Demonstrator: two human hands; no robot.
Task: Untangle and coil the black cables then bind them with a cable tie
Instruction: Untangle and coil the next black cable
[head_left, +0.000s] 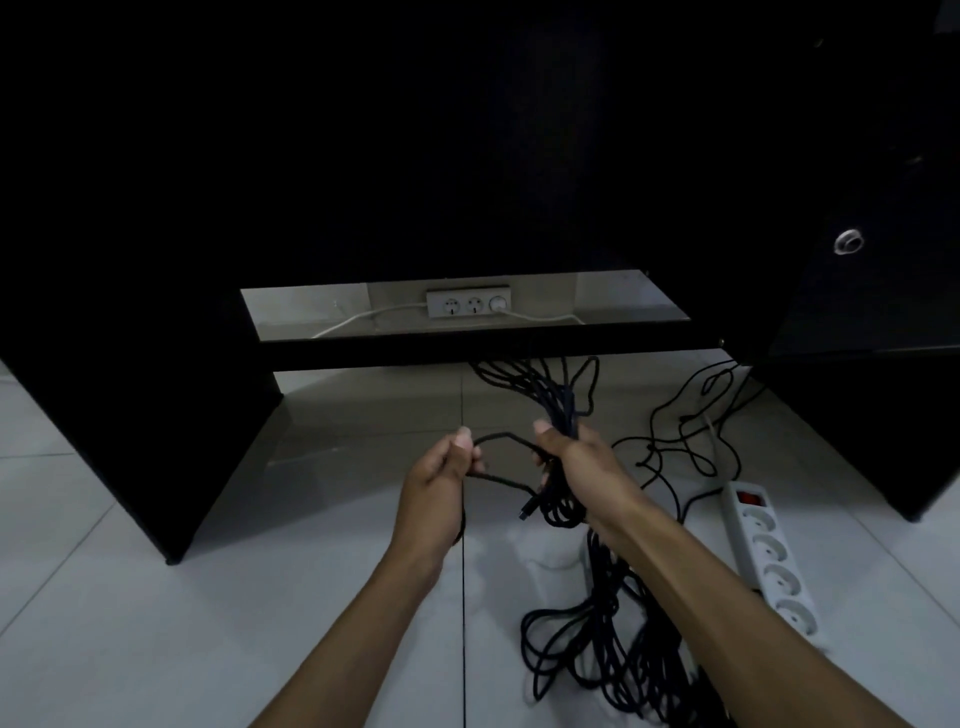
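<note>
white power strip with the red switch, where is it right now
In the head view, the white power strip with the red switch lies on the tiled floor at right, beside the right forearm.

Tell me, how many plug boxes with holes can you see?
2: a white power strip lies on the floor at the right, and a wall socket strip sits behind the desk. Others may be hidden.

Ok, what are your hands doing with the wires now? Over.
Right hand grips cable bundle. Left hand pinches one loose strand. No tie on yet. Power strip beside loops.
</note>
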